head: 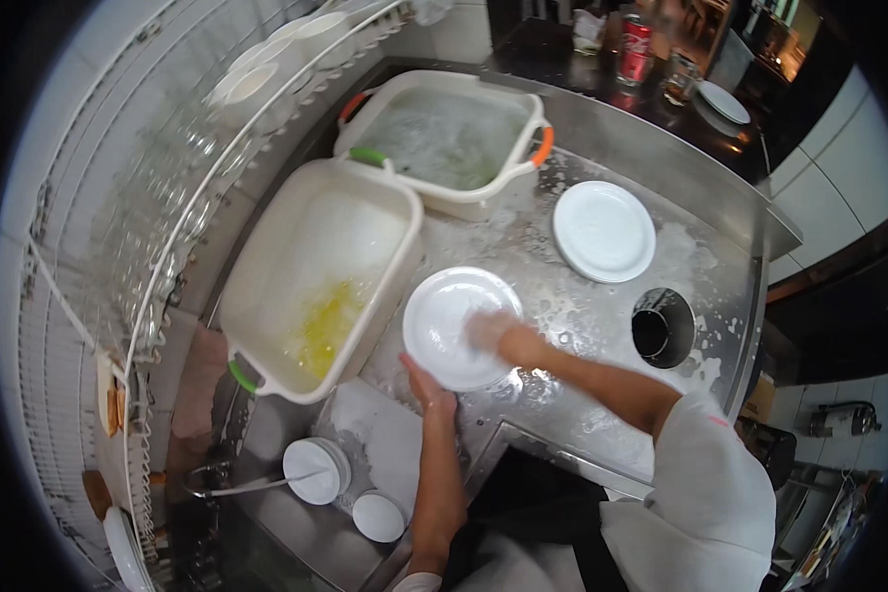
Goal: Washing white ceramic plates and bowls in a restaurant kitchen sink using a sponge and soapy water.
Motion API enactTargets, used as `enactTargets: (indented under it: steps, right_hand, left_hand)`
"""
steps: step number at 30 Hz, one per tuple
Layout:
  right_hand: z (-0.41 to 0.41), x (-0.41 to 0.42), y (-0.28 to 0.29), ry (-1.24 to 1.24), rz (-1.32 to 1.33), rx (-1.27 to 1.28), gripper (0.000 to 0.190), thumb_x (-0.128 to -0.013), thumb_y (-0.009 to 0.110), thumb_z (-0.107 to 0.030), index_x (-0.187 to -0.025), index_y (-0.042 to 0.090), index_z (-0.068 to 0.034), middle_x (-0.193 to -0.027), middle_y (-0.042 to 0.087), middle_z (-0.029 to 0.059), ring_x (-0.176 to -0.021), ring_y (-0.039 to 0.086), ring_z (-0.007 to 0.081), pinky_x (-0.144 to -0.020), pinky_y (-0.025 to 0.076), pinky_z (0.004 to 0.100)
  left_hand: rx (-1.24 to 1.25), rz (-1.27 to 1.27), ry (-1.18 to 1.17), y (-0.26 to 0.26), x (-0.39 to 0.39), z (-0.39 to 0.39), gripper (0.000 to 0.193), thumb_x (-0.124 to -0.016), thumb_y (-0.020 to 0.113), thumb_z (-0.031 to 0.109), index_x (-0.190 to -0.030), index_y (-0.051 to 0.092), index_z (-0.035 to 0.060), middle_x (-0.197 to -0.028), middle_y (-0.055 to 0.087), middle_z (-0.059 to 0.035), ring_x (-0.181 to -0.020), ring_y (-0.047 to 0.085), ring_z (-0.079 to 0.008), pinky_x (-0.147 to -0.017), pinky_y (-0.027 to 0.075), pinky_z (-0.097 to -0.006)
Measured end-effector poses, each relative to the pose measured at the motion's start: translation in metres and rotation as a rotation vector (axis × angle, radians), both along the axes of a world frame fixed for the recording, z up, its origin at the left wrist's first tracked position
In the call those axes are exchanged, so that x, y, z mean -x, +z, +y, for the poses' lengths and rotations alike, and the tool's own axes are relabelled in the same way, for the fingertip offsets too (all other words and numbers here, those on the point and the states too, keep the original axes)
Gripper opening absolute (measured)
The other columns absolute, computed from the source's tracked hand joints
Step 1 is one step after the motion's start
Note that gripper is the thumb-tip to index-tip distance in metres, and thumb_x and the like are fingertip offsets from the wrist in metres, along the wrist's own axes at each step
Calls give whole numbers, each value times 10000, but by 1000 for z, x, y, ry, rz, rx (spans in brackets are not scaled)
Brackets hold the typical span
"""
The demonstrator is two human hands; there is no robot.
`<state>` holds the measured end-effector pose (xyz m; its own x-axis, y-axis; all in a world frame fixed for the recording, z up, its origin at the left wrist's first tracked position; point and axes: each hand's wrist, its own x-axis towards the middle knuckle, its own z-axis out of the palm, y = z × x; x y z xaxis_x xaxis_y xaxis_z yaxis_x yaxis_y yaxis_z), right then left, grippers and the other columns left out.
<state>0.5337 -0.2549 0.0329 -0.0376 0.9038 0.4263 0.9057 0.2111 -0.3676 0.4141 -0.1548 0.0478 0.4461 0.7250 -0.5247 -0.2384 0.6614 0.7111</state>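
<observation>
A round white plate (444, 314) is in front of me over the wet steel counter. My left hand (431, 388) holds its lower left rim, the thumb showing at the edge and the other fingers mostly hidden. Over the right half of the plate's face is my right hand (494, 333), blurred by motion. Whether it grips a sponge or cloth cannot be made out. Left of the plate stands a white tub (385, 325) with green handles, holding suds and yellow liquid. Beyond my right hand, another white plate (605, 231) rests on the counter, seemingly atop a small stack.
A second white tub (481, 196) with orange handles holds cloudy water. A round hole (663, 328) opens in the counter at right. Stacked white dishes (314, 473) sit in the sink under a faucet (255, 488). A wire rack (214, 159) bearing glasses and cups lines the left wall.
</observation>
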Motion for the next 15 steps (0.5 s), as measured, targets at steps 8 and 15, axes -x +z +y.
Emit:
enactTargets:
  steps: [8, 15]
  right_hand:
    - [38, 18, 18, -235, 401, 258, 317, -884, 453, -230, -1125, 585, -72, -1241, 521, 167, -1155, 462, 293, -987, 342, 428]
    - [83, -29, 6, -498, 158, 202, 253, -890, 431, -249, -886, 593, -55, -932, 610, 187, -1000, 510, 360, -814, 384, 497]
  left_hand:
    - [24, 70, 70, 13, 12, 26, 698, -962, 246, 531, -1348, 345, -41, -1358, 430, -148, -1228, 441, -261, -1019, 365, -353]
    - [-47, 150, 56, 3, -23, -10, 666, -958, 312, 504, -1279, 422, -69, -1258, 510, -152, -1131, 510, -257, -949, 416, -362]
